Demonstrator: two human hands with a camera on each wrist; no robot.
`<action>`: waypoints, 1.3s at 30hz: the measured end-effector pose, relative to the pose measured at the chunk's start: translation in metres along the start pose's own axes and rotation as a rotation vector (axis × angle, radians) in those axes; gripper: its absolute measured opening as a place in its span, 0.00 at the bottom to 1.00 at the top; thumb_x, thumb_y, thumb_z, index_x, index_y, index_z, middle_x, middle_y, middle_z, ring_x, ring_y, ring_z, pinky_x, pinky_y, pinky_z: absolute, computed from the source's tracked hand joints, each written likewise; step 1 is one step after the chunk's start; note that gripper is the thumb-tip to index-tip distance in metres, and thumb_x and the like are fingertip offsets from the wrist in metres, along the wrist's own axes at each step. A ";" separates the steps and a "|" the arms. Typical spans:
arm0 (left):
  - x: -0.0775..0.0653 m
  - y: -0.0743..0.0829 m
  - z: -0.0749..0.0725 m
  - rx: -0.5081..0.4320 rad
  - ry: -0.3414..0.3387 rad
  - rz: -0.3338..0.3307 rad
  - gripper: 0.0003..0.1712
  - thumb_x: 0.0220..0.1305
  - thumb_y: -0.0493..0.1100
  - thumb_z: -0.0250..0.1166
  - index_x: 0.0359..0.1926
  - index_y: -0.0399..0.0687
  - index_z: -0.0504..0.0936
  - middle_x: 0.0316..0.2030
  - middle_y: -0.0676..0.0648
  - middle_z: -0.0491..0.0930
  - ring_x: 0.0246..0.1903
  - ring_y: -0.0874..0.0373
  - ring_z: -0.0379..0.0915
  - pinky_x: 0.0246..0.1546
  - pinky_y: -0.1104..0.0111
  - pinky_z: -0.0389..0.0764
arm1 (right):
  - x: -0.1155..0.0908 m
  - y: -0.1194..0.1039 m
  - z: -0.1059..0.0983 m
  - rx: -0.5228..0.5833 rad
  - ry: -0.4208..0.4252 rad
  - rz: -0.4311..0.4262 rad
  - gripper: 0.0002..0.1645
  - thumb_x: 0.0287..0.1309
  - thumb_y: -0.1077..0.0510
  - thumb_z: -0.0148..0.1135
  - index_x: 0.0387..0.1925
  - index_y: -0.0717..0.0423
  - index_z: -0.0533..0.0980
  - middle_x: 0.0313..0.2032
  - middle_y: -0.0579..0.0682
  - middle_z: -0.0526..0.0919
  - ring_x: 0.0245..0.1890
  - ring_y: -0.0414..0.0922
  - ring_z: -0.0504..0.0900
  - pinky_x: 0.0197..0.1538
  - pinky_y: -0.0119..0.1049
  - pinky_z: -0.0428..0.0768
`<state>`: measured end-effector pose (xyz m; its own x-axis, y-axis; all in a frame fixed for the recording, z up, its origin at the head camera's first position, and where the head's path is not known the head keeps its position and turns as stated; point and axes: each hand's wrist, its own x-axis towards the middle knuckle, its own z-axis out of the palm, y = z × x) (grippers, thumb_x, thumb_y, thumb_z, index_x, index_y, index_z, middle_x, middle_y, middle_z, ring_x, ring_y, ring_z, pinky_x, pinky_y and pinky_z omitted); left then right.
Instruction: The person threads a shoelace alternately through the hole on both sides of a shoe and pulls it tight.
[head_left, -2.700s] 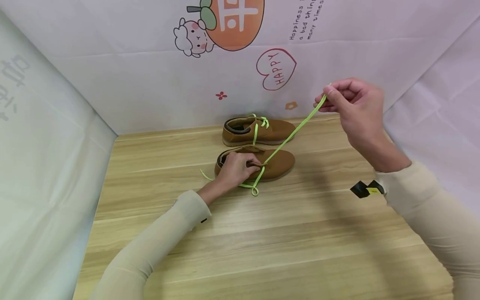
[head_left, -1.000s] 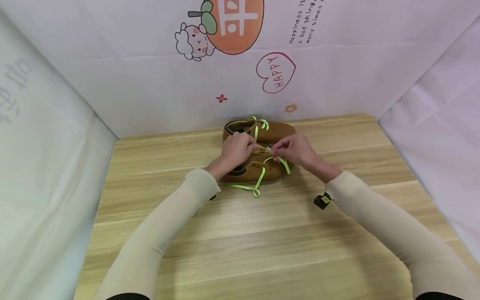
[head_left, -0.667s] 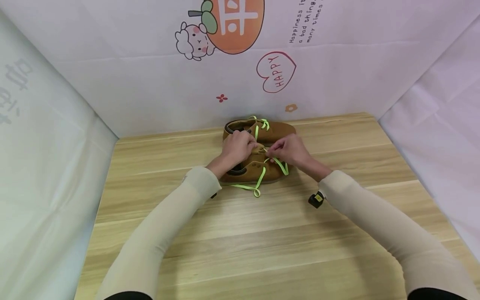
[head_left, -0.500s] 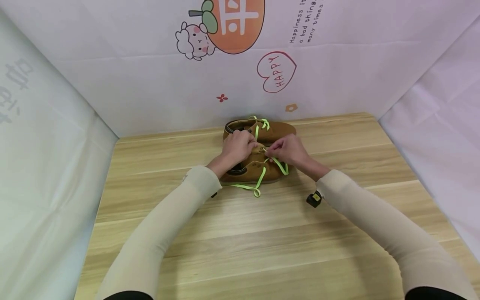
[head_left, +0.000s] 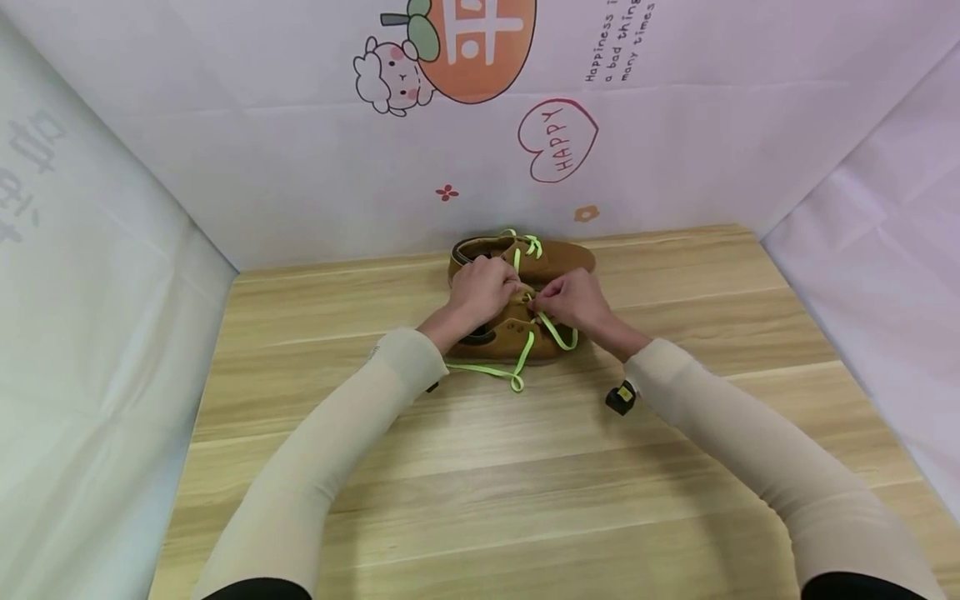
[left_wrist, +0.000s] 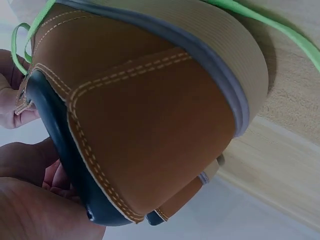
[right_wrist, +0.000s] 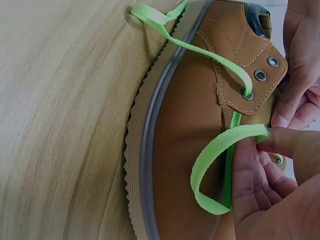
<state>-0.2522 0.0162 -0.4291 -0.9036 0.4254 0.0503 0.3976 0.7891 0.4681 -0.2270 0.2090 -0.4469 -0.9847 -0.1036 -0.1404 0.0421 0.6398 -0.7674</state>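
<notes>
A brown lace-up shoe (head_left: 498,352) stands on the table, toe to the right, with a loose neon-green shoelace (head_left: 557,335). Gripped between the thumb and fingers of my left hand (head_left: 483,292) is the far eyelet flap. My right hand (head_left: 576,300) pinches the lace close to its end, right at that flap. In the right wrist view, the lace (right_wrist: 205,160) loops down from the pinching fingers, and the near eyelet flap (right_wrist: 250,75) has lace through its lowest eyelet only. The left wrist view shows the shoe's heel (left_wrist: 140,125) beside my left hand (left_wrist: 25,200).
A second brown shoe (head_left: 566,260) with green lacing stands just behind, against the printed white backdrop (head_left: 300,183). The other lace end (head_left: 480,367) lies on the wooden table (head_left: 480,483) in front of the near shoe, with a small curl.
My right hand came down from the upper right, where it held the lace taut, to the far flap, then edged left. My left hand shifted from the near flap to the far one.
</notes>
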 end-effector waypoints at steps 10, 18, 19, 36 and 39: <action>0.001 0.000 0.002 0.010 -0.001 -0.003 0.13 0.77 0.49 0.65 0.36 0.56 0.93 0.25 0.54 0.83 0.27 0.56 0.76 0.28 0.65 0.73 | 0.003 -0.002 0.004 0.085 0.024 0.080 0.11 0.65 0.58 0.73 0.34 0.65 0.90 0.27 0.53 0.91 0.23 0.41 0.89 0.32 0.31 0.86; -0.001 0.001 0.001 0.009 -0.010 0.023 0.12 0.76 0.47 0.66 0.35 0.52 0.91 0.29 0.52 0.84 0.28 0.57 0.74 0.30 0.65 0.73 | 0.003 0.001 0.006 -0.075 0.108 -0.080 0.12 0.63 0.56 0.75 0.30 0.62 0.89 0.25 0.53 0.90 0.23 0.46 0.87 0.27 0.31 0.80; -0.001 0.001 0.001 0.014 -0.012 0.025 0.12 0.76 0.46 0.67 0.34 0.51 0.91 0.30 0.52 0.85 0.29 0.56 0.75 0.31 0.64 0.75 | 0.004 0.001 0.006 -0.130 0.124 -0.122 0.11 0.62 0.56 0.75 0.31 0.62 0.88 0.26 0.53 0.89 0.24 0.47 0.86 0.28 0.32 0.78; -0.004 0.001 0.001 0.033 -0.016 0.049 0.09 0.75 0.44 0.68 0.37 0.51 0.92 0.35 0.51 0.89 0.33 0.55 0.82 0.36 0.61 0.82 | 0.015 0.005 0.003 -0.253 0.022 -0.346 0.07 0.64 0.67 0.68 0.40 0.66 0.90 0.38 0.60 0.89 0.37 0.52 0.86 0.38 0.40 0.80; -0.005 0.001 0.001 0.057 -0.008 0.071 0.07 0.74 0.42 0.69 0.39 0.51 0.93 0.37 0.51 0.90 0.35 0.54 0.85 0.36 0.61 0.84 | 0.014 0.005 0.002 -0.219 0.018 -0.339 0.08 0.63 0.68 0.68 0.40 0.66 0.90 0.38 0.61 0.90 0.35 0.52 0.86 0.36 0.37 0.79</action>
<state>-0.2469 0.0154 -0.4302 -0.8713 0.4851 0.0743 0.4697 0.7804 0.4127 -0.2397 0.2093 -0.4545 -0.9393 -0.3249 0.1103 -0.3210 0.7189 -0.6166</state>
